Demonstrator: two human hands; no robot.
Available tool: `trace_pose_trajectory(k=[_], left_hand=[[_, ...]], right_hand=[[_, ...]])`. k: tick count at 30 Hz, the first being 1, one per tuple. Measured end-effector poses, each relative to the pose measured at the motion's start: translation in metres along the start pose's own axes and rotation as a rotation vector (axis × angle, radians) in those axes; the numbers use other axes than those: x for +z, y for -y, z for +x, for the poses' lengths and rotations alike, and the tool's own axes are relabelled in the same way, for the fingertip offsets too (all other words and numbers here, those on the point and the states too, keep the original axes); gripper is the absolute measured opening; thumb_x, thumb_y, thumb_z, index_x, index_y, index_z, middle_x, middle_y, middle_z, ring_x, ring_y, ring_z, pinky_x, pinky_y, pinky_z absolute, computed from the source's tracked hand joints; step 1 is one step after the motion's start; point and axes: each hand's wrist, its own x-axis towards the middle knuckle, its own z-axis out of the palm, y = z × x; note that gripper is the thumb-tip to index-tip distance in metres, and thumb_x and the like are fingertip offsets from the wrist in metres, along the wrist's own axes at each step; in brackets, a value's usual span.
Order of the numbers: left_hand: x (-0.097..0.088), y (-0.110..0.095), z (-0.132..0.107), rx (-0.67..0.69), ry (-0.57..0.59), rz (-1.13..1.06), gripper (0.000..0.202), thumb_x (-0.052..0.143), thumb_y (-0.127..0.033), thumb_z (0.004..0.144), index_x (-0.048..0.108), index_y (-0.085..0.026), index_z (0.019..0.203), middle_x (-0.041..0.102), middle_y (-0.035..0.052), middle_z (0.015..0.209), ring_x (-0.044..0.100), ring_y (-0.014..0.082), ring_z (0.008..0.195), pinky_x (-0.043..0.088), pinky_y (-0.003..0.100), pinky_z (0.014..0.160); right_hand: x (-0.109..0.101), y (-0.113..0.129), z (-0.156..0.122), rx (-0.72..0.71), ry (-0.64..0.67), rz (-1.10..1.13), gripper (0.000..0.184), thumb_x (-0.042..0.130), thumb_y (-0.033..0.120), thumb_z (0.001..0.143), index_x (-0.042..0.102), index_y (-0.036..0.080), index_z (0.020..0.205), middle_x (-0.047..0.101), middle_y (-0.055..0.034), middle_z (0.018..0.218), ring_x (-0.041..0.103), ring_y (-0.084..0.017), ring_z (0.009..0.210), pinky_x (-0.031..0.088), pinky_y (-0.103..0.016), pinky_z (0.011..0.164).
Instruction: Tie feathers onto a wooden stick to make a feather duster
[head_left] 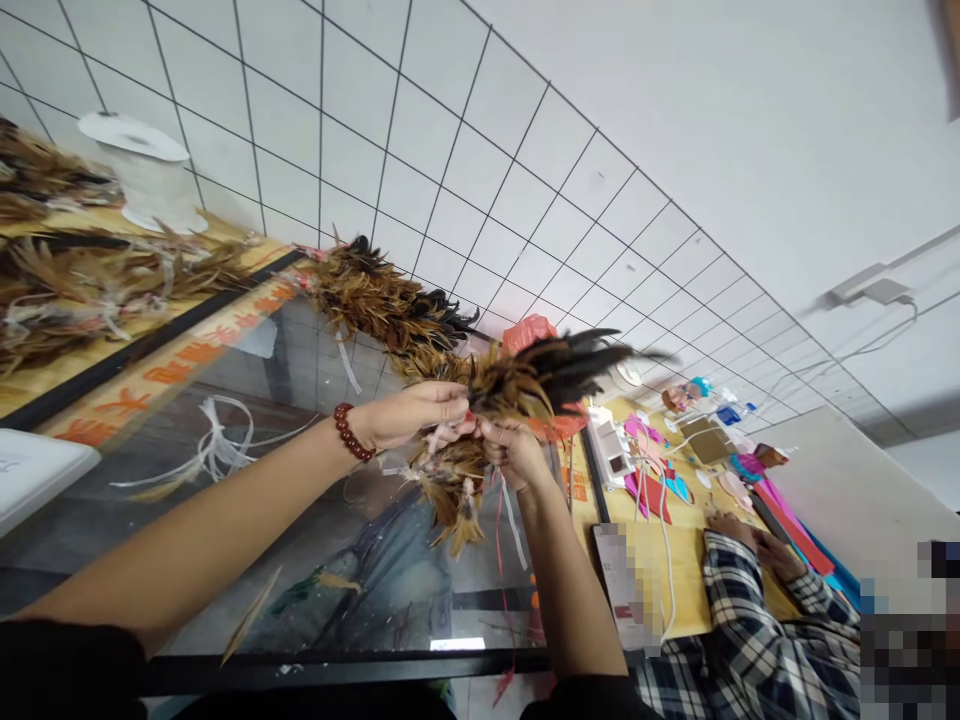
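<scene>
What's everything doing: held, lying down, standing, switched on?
Brown-and-black feather bundle: held in left hand and right hand.
White plastic spool: standing upright.
White plastic strips: lying tangled.
Dark-red bead bracelet: worn.
Black-edged phone: screen lit.
Translucent red plastic bag: crumpled.

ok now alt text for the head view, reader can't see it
A person's left hand and right hand pinch the base of a bunch of brown and black feathers over a glass tabletop. More feathers lie beyond, with a white spool at the picture's left. At right show another person's plaid sleeves.
</scene>
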Motion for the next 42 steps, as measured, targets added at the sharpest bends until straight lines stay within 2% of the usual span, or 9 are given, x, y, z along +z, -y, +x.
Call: trace_pose_trajectory(k=[4, 10, 13, 19, 22, 26, 32, 35, 42], left_hand=[[-0.005, 0.009, 0.006, -0.068, -0.097, -0.31, 0.034, 0.078, -0.029, 0.076, 0.049, -0.014, 0.068, 0.052, 0.002, 0.067, 0.037, 0.0037, 0.048, 0.025, 0.013, 0.04], [-0.015, 0.001, 0.008, -0.186, -0.054, -0.589, 0.018, 0.053, -0.019, 0.092, 0.058, -0.008, 0.08, 0.055, 0.0072, 0.071, 0.037, 0.0049, 0.044, 0.03, 0.015, 0.033], [-0.023, -0.002, 0.008, -0.206, -0.135, -0.679, 0.021, 0.044, -0.019, 0.096, 0.055, -0.01, 0.08, 0.054, 0.006, 0.071, 0.039, 0.0055, 0.044, 0.032, 0.015, 0.033], [-0.036, -0.005, 0.006, -0.226, -0.185, -0.819, 0.018, 0.042, -0.02, 0.096, 0.049, -0.015, 0.08, 0.046, 0.0012, 0.065, 0.045, 0.0086, 0.047, 0.046, 0.019, 0.042], [-0.039, -0.009, 0.005, -0.247, -0.166, -0.897, 0.016, 0.043, -0.024, 0.097, 0.05, -0.014, 0.085, 0.045, -0.0003, 0.065, 0.043, 0.0066, 0.043, 0.041, 0.016, 0.037], [-0.04, -0.009, 0.007, -0.261, -0.2, -0.792, 0.014, 0.043, -0.015, 0.096, 0.053, -0.011, 0.087, 0.048, 0.0009, 0.067, 0.039, 0.0027, 0.039, 0.03, 0.01, 0.031], [-0.044, -0.007, 0.008, -0.201, -0.213, -0.7, 0.013, 0.046, -0.016, 0.093, 0.055, -0.011, 0.085, 0.051, 0.0033, 0.066, 0.051, 0.0096, 0.048, 0.048, 0.018, 0.043], [-0.045, -0.012, 0.004, -0.156, -0.139, -0.766, 0.013, 0.047, -0.018, 0.093, 0.053, -0.013, 0.083, 0.047, 0.0011, 0.064, 0.043, 0.007, 0.042, 0.038, 0.015, 0.035], [-0.042, -0.024, 0.0, -0.166, -0.17, -0.729, 0.019, 0.043, -0.025, 0.094, 0.051, -0.014, 0.081, 0.044, 0.0012, 0.063, 0.036, 0.0063, 0.038, 0.03, 0.016, 0.03]], right_hand=[[0.001, 0.001, -0.005, 0.017, -0.036, 0.206, 0.034, 0.079, 0.043, 0.061, 0.06, 0.015, 0.066, 0.026, 0.0136, 0.039, 0.011, -0.002, 0.036, 0.004, -0.022, 0.04], [0.009, 0.003, -0.005, 0.074, -0.104, 0.318, 0.03, 0.077, 0.039, 0.06, 0.06, 0.016, 0.066, 0.025, 0.014, 0.04, 0.011, -0.002, 0.036, 0.002, -0.021, 0.039], [0.02, 0.0, -0.005, 0.099, -0.08, 0.415, 0.027, 0.076, 0.036, 0.063, 0.061, 0.016, 0.073, 0.024, 0.0147, 0.042, 0.01, -0.002, 0.037, 0.003, -0.019, 0.038], [0.043, -0.006, -0.012, 0.091, -0.05, 0.533, 0.031, 0.078, 0.037, 0.063, 0.062, 0.015, 0.078, 0.026, 0.015, 0.043, 0.009, -0.002, 0.038, 0.004, -0.018, 0.037], [0.044, -0.003, -0.012, 0.06, -0.096, 0.552, 0.029, 0.077, 0.036, 0.064, 0.063, 0.015, 0.079, 0.026, 0.0151, 0.043, 0.009, -0.002, 0.038, 0.004, -0.017, 0.036], [0.038, 0.005, -0.009, 0.01, -0.166, 0.586, 0.025, 0.075, 0.033, 0.064, 0.062, 0.015, 0.076, 0.023, 0.0152, 0.043, 0.008, -0.002, 0.038, 0.004, -0.017, 0.036], [0.034, 0.018, -0.014, -0.054, -0.153, 0.606, 0.021, 0.075, 0.031, 0.068, 0.063, 0.016, 0.075, 0.022, 0.0145, 0.044, 0.008, -0.002, 0.039, 0.006, -0.017, 0.036], [0.032, 0.02, -0.017, -0.051, -0.129, 0.627, 0.019, 0.074, 0.029, 0.068, 0.061, 0.016, 0.073, 0.019, 0.0144, 0.045, 0.008, -0.003, 0.04, 0.008, -0.017, 0.036], [0.019, 0.023, -0.018, -0.074, -0.145, 0.642, 0.013, 0.07, 0.025, 0.072, 0.061, 0.016, 0.07, 0.011, 0.0142, 0.047, 0.004, -0.003, 0.04, 0.007, -0.017, 0.036]])
